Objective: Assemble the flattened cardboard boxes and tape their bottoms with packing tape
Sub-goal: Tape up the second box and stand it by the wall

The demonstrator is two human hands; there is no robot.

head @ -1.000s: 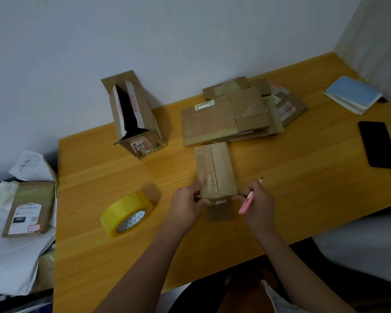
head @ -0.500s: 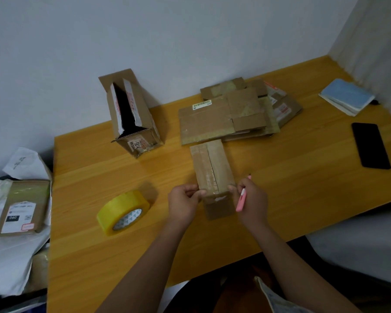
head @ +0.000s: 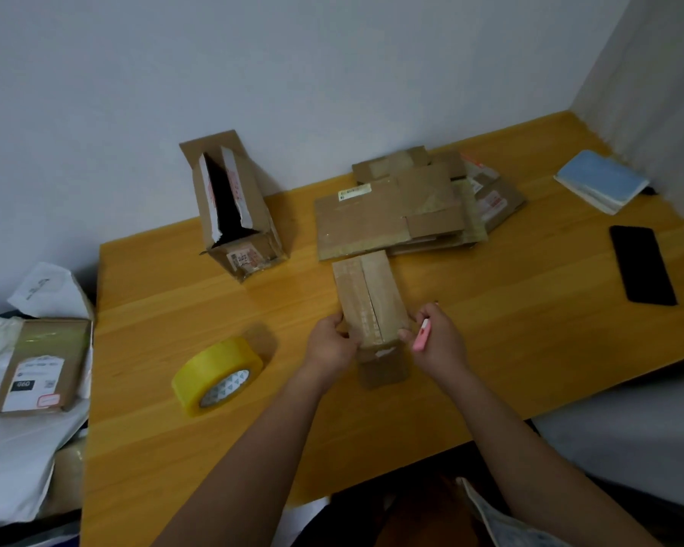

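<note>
1. Head camera, looking down on a wooden table (head: 490, 349): a person holds a small cardboard box (head: 372, 298) at the near middle, its far end lying on the table, a taped seam running along its top.
2. Left hand (head: 332, 345) grips the box's near-left edge, thumb on top; its other fingers are hidden behind the cardboard.
3. Right hand (head: 435, 341) pinches the near-right corner while also clasping a pink cutter (head: 421, 335) in its curled fingers; whether a blade is out is too small to tell.
4. A flap hangs from the box's near end, partly covered by both hands.
5. A roll of yellow packing tape (head: 216, 375) lies tilted on the table, near left of the box.
6. A stack of flattened boxes (head: 403, 203) lies just beyond the held box; how many cannot be counted.
7. An opened tall box (head: 234, 211) stands far left, its inside dark.
8. A black phone (head: 642, 264) and a blue notebook (head: 603, 185) lie at the right.
9. Off the table's left edge, a labelled parcel (head: 42, 367) rests on white wrapping, its print unreadable.
</note>
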